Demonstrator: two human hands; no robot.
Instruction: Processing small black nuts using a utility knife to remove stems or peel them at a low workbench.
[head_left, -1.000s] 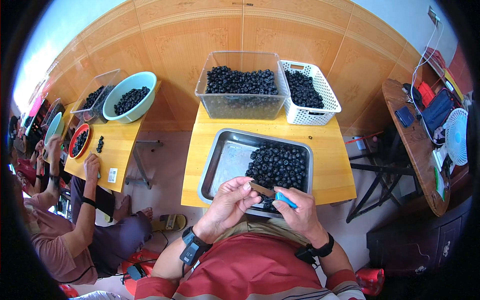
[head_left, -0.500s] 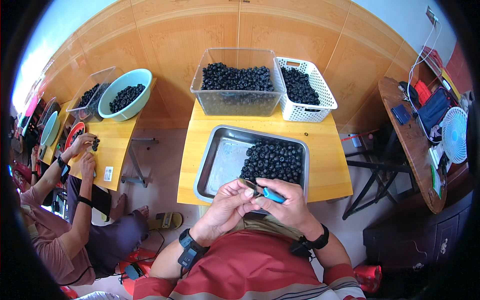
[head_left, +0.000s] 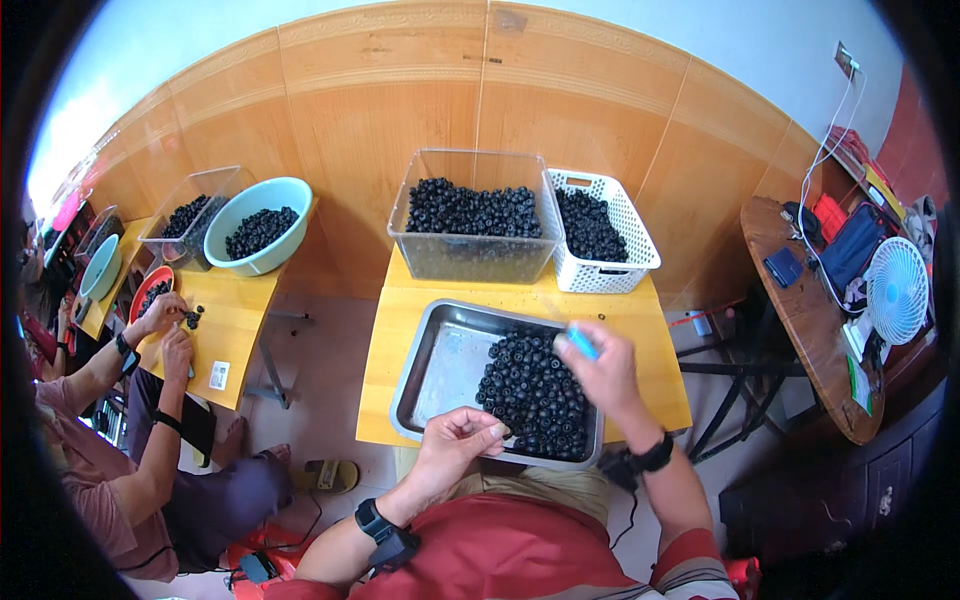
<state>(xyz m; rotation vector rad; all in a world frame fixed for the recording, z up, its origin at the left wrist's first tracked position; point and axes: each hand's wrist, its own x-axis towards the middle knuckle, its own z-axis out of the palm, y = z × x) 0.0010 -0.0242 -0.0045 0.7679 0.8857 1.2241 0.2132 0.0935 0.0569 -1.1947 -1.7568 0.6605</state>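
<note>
In my right hand [head_left: 606, 368] is a small tool with a blue handle [head_left: 583, 343], raised over the right rim of a metal tray [head_left: 425, 375]. Motion smears its far end, so its kind is unclear. A heap of small, round, black pieces [head_left: 535, 385], some with a dimple or hole in the middle, covers the tray's right part. At the near edge my left hand [head_left: 460, 440] pinches thumb and forefinger together beside the heap. Whatever is between those fingertips is too small to make out.
Behind the tray stand a clear plastic bin [head_left: 470, 255] and a white perforated basket [head_left: 608, 278], both holding black pieces. Leftward, a co-worker's hands [head_left: 170, 325] work at another table [head_left: 240, 300] with a pale green basin [head_left: 292, 243]. A fan [head_left: 897, 290] stands on the right-hand table [head_left: 800, 330].
My hands have parted. The right one has swung up and right with the blue-handled tool; the left has lowered to the tray's near edge. The view has tilted up slightly.
</note>
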